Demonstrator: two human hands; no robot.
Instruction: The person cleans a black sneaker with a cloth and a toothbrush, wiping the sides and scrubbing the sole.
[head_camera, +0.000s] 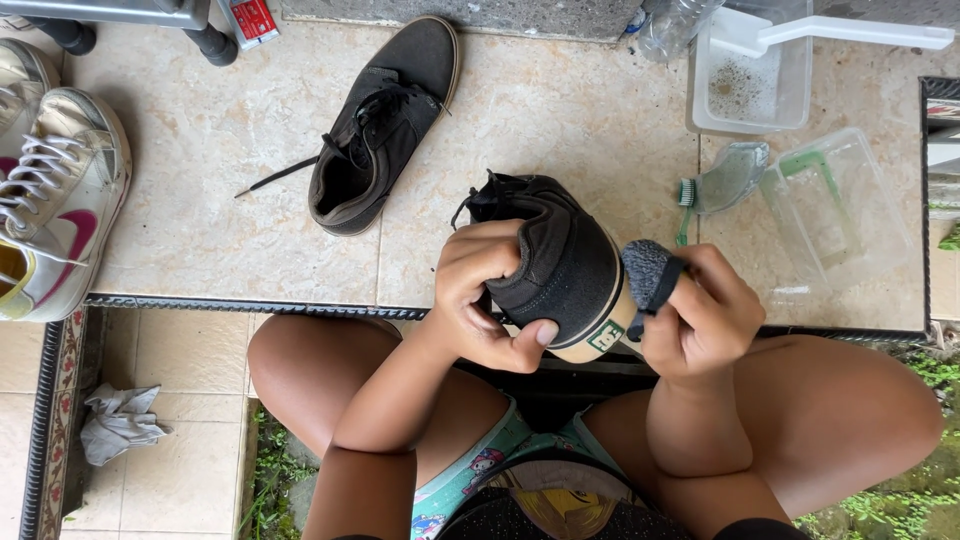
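The left hand (487, 295) is wrapped around a black shoe (560, 262), fingers curled over its upper and the thumb pressed against the pale sole near the heel. The shoe is held up above the person's knees, over the edge of the tiled step (200, 200). The right hand (700, 315) is closed on a dark grey cloth (650, 272), which is bunched over the fingertips and touches the sole's rim.

At the top right stands a clear plastic tub (795, 90) with a thin layer of murky water and specks on its bottom; a white handle (850, 32) lies across its rim. Beside it a second clear tub (835, 205) lies tilted, with something green showing through its wall, perhaps a brush, though the plastic blurs it. A green toothbrush (686, 205) rests next to a crumpled clear wrapper (735, 175).

The matching black shoe (385, 125) lies apart on the tiles, its lace trailing. White sneakers (55, 200) are cut off by the left edge. A crumpled grey rag (120, 422) lies on the lower tiles.
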